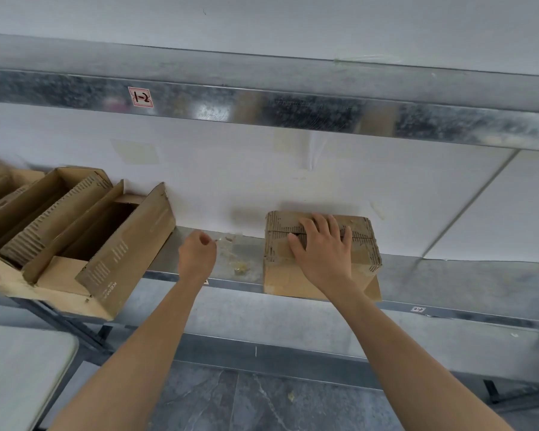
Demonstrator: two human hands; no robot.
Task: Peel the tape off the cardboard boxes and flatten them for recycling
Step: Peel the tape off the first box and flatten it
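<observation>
A small closed cardboard box stands on the metal shelf, right of centre, its top flaps meeting in a seam. My right hand lies flat on the box's top with fingers spread over the seam. My left hand hovers over the shelf to the box's left, fingers curled; I cannot make out anything in them. Crumpled bits of clear tape lie on the shelf between the two hands.
Several open cardboard boxes with raised flaps crowd the shelf's left end, overhanging its front edge. A second metal shelf runs overhead. White wall panels close the back. A grey tabletop sits at lower left; stone floor below.
</observation>
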